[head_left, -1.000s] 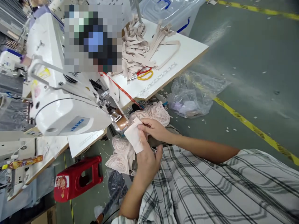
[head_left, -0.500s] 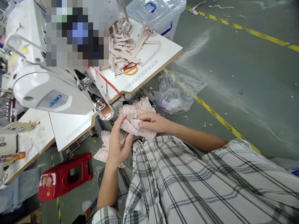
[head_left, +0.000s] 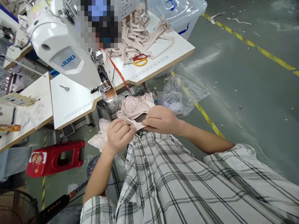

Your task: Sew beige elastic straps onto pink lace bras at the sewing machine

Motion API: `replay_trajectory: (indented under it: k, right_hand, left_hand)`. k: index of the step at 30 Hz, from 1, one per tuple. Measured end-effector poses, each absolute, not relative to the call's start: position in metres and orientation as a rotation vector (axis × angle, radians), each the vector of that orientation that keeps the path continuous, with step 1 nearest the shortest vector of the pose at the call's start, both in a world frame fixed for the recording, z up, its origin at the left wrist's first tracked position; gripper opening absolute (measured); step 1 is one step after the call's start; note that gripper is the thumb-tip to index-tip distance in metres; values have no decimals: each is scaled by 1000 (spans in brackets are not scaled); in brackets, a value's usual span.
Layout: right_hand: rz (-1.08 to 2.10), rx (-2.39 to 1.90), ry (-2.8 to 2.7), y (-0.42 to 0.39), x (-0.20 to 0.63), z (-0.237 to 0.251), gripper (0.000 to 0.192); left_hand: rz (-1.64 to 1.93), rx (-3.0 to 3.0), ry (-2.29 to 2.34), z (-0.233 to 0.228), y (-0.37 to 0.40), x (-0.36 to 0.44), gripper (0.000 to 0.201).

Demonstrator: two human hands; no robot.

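Observation:
A pale pink lace bra point(head_left: 133, 105) lies over my lap, its cups toward the sewing machine. My left hand point(head_left: 120, 133) is closed, pinching the band edge between thumb and fingers. Facing it, my right hand point(head_left: 161, 120) is closed on the same band a short way to the right, so a strip of fabric stretches between the two. More pink lace point(head_left: 100, 135) hangs down beyond my left wrist. The white sewing machine point(head_left: 67, 59) stands just ahead, its needle area and presser foot point(head_left: 107, 90) above the lace.
Red-and-yellow scissors point(head_left: 140, 60) and a heap of beige fabric strips point(head_left: 133, 37) lie on the white table point(head_left: 161, 68). A clear plastic bag point(head_left: 182, 95) is on the floor at right. At left are a red stool point(head_left: 54, 158) and a fan point(head_left: 18, 205). Behind stands a lidded clear bin point(head_left: 184, 15).
My left hand was open beside the bra and has closed on its band. My right hand has turned over the fabric. The band is now drawn out between both hands; the view has shifted.

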State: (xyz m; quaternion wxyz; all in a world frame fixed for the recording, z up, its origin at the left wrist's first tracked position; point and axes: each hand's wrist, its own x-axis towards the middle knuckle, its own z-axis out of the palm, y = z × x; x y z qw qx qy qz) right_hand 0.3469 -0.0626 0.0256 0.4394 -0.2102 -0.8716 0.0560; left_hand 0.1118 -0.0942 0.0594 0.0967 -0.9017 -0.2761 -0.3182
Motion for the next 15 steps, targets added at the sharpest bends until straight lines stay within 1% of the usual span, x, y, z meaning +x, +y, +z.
replay_trajectory:
  k: [4, 7, 10, 12, 13, 14, 15]
  right_hand:
    - [111, -496, -2155, -69, 343, 25, 19]
    - [207, -522, -2176, -73, 342, 27, 21]
    - [417, -587, -2163, -72, 343, 31, 24]
    - [701, -709, -2067, -70, 341, 32, 27]
    - [890, -790, -1944, -68, 337, 31, 29]
    - [1077, -868, -1752, -67, 332, 30, 32]
    - [1241, -923, -1515, -67, 324, 29, 35]
  left_hand:
    - [-1017, -2632, -803, 55, -104, 109, 17]
    - [-1046, -2625, -761, 59, -106, 106, 19]
    - [-1074, -2652, -795, 60, -107, 106, 22]
    - [-1186, -2598, -1040, 50, -110, 111, 26]
    - [-1270, -2530, -1218, 40, -113, 116, 37]
    - [-1345, -2452, -1409, 27, -116, 122, 56]
    - [-1411, -2361, -1588, 12, -119, 129, 80]
